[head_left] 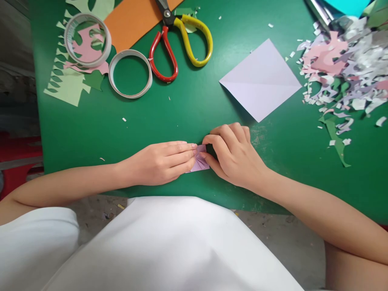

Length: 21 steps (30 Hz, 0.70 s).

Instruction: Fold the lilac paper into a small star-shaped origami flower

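Note:
A small piece of folded lilac paper with fan-like creases lies near the front edge of the table. My left hand rests flat over its left part, fingers stretched out and close together, covering much of it. Curled above the paper's right end is my right hand, its thumb and index fingertip closed at the paper's upper right edge. Beyond the right hand sits a larger lilac paper square with a crease across its middle.
Scissors with red and yellow handles lie at the back, beside two tape rolls, orange paper and green cut scraps. A heap of paper scraps covers the right side. The green table's front edge is near my body.

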Available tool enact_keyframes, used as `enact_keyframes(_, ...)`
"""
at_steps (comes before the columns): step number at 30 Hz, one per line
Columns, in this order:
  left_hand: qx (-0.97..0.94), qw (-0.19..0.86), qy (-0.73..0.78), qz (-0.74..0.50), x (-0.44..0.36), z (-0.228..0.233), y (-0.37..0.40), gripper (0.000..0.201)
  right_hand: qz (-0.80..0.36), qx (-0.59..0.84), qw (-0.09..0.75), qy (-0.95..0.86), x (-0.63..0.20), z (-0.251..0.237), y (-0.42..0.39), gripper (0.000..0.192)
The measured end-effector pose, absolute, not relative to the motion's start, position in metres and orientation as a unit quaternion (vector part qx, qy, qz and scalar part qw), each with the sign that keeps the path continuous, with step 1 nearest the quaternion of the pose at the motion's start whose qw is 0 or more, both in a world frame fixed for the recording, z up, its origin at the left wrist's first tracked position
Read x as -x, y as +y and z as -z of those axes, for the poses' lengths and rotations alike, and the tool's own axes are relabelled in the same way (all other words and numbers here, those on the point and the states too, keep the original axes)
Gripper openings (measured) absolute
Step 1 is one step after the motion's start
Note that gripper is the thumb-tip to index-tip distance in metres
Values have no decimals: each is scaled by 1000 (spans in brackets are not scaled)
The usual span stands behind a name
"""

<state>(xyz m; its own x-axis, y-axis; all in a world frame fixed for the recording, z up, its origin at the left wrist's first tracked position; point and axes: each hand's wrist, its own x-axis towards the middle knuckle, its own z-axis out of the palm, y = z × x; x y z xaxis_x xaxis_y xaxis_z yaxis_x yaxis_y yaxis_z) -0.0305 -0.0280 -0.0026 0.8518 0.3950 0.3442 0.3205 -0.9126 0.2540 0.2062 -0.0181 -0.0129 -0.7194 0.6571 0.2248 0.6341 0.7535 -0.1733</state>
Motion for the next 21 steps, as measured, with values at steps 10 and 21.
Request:
enact_keyframes(10,-964,115,178,-162,38,4,-26,31,-35,379,113,-918,-206,10,-28,18)
enact_keyframes(21,-946,73,203,-240,32,7,-27,16,-67,368,139,-917,-206,8,-29,18)
